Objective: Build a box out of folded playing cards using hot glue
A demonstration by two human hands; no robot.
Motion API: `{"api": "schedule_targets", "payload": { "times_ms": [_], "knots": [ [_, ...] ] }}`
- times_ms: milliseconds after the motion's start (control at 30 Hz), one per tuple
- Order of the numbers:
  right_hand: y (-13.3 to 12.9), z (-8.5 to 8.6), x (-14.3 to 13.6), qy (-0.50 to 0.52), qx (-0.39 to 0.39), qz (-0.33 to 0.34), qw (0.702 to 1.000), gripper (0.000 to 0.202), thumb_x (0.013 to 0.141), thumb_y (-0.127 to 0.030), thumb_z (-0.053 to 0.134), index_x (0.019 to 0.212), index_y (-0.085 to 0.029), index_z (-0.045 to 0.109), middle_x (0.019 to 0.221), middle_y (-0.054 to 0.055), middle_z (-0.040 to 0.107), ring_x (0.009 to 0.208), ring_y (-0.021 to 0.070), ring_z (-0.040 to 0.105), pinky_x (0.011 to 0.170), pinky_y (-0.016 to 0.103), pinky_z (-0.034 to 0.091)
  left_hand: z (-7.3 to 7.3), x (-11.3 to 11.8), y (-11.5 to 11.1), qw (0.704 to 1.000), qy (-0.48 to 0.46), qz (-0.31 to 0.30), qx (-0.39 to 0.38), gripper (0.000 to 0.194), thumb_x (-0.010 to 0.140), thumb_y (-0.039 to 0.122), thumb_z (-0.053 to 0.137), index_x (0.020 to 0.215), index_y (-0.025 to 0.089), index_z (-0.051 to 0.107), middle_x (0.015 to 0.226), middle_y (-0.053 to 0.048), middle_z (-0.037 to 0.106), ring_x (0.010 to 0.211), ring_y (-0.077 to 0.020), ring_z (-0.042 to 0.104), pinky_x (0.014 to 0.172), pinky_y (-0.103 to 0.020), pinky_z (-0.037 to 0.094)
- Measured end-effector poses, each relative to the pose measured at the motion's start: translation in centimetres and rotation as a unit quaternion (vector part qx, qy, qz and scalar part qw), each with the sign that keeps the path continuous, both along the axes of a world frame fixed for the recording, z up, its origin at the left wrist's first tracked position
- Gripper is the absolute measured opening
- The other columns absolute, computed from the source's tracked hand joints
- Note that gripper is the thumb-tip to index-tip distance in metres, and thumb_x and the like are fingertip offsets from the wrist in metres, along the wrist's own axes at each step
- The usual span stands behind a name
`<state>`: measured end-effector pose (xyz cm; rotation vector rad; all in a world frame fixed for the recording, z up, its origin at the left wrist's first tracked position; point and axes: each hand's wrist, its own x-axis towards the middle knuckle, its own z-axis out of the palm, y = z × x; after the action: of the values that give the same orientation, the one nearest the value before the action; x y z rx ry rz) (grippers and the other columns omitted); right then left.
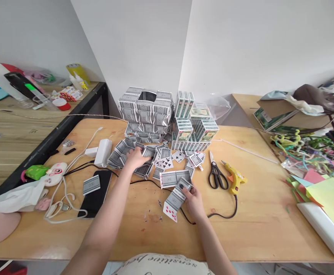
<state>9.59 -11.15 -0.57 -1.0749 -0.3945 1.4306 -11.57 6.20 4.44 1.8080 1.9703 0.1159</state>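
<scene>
My left hand [136,158] rests in a low ring-like structure of folded playing cards [120,151], its thumb stretched away from the fingers; some fingertips are hidden. Between thumb and fingers of my right hand [194,200] is a joined strip of playing cards [176,196], patterned backs up, with a red diamond card face showing at its lower end. Another strip of cards [171,178] lies just beyond it. Loose playing cards [164,163] are scattered between the ring and the card boxes. Behind stands a taller stacked card structure [145,110] with an opening on top.
Green-and-white card boxes [191,145] are piled at the back. Black-handled scissors [218,177] and a yellow glue gun [235,178] lie right, its cord crossing the table. A black phone [95,200], white adapter [103,152] and cables sit left. Pipe cleaners [313,152] crowd the far right.
</scene>
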Motion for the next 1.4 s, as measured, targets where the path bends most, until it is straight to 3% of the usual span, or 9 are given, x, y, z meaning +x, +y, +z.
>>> {"api": "schedule_targets", "payload": {
  "times_ms": [100,267,500,667,800,967,1167,1300,1400],
  "knots": [
    [0.1,0.1,-0.1,0.001,0.002,-0.001,1.000,0.036,0.063,-0.029,0.072,0.097,-0.022,0.059,0.092,0.002,0.065,0.080,0.0185,0.060,0.071,0.033,0.049,-0.5,0.9,-0.4,0.999,-0.036,-0.002,0.019,0.058,0.061,0.042,0.060,0.110,0.014,0.045,0.113,-0.016,0.054,0.110,-0.0280,0.048,0.085,-0.031,0.038],
    [0.0,0.1,0.1,0.004,-0.006,0.001,1.000,0.034,0.062,-0.029,0.073,0.093,-0.022,0.060,0.088,0.001,0.065,0.075,0.0167,0.059,0.068,0.031,0.049,-0.4,0.8,-0.9,0.997,-0.076,-0.019,0.001,0.056,0.058,0.036,0.063,0.108,0.017,0.045,0.112,-0.013,0.056,0.103,-0.0258,0.053,0.079,-0.028,0.041],
    [0.1,-0.1,0.2,0.007,-0.005,-0.005,1.000,0.032,0.061,-0.029,0.073,0.088,-0.021,0.059,0.092,0.002,0.065,0.078,0.0169,0.060,0.069,0.031,0.049,0.9,-0.7,-1.4,0.998,-0.067,-0.008,-0.009,0.061,0.055,0.034,0.066,0.110,0.018,0.046,0.106,-0.010,0.060,0.095,-0.0250,0.057,0.073,-0.027,0.043],
    [0.1,-0.2,0.2,-0.011,-0.004,-0.009,1.000,0.033,0.061,-0.030,0.073,0.090,-0.021,0.059,0.090,0.002,0.065,0.076,0.0176,0.059,0.067,0.030,0.049,2.6,-3.6,0.2,0.994,-0.109,0.010,0.029,0.052,0.058,0.032,0.064,0.107,0.019,0.049,0.103,-0.005,0.062,0.088,-0.0194,0.060,0.071,-0.024,0.044],
    [0.1,-0.4,0.2,-0.010,-0.005,-0.007,1.000,0.034,0.062,-0.029,0.073,0.092,-0.022,0.060,0.087,0.001,0.065,0.073,0.0164,0.059,0.064,0.028,0.048,3.6,-5.3,1.7,1.000,0.003,-0.029,-0.005,0.040,0.060,0.027,0.061,0.098,0.018,0.055,0.099,-0.006,0.064,0.089,-0.0217,0.060,0.070,-0.025,0.045],
    [0.1,-0.3,0.2,-0.015,-0.005,-0.009,1.000,0.037,0.061,-0.032,0.073,0.094,-0.022,0.060,0.091,0.002,0.065,0.076,0.0181,0.059,0.066,0.030,0.049,2.7,-3.8,1.9,0.990,0.101,-0.077,-0.055,0.040,0.056,0.025,0.064,0.095,0.020,0.058,0.103,-0.009,0.063,0.094,-0.0259,0.059,0.073,-0.027,0.045],
    [-0.1,0.2,0.2,-0.006,0.009,-0.008,1.000,0.034,0.063,-0.031,0.072,0.092,-0.022,0.058,0.091,0.001,0.064,0.077,0.0174,0.059,0.067,0.030,0.048,2.5,-1.9,1.6,0.982,0.156,-0.080,-0.072,0.069,0.045,0.026,0.071,0.111,0.017,0.051,0.122,-0.023,0.047,0.109,-0.0420,0.047,0.082,-0.043,0.041],
    [-0.1,0.2,0.2,-0.020,0.006,0.001,1.000,0.035,0.062,-0.034,0.072,0.092,-0.023,0.057,0.091,0.001,0.064,0.078,0.0182,0.059,0.064,0.029,0.048,2.7,-2.2,1.7,0.974,0.161,-0.128,-0.099,0.075,0.049,0.041,0.069,0.116,0.017,0.045,0.115,-0.020,0.055,0.104,-0.0363,0.053,0.081,-0.039,0.042],
    [0.0,-0.1,0.2,-0.029,0.002,-0.003,1.000,0.035,0.062,-0.036,0.072,0.090,-0.023,0.057,0.090,0.001,0.064,0.078,0.0185,0.059,0.065,0.030,0.048,2.5,-2.7,1.5,0.974,0.152,-0.132,-0.102,0.075,0.047,0.043,0.069,0.113,0.015,0.047,0.108,-0.018,0.060,0.098,-0.0321,0.057,0.077,-0.033,0.044]
  ]
}}
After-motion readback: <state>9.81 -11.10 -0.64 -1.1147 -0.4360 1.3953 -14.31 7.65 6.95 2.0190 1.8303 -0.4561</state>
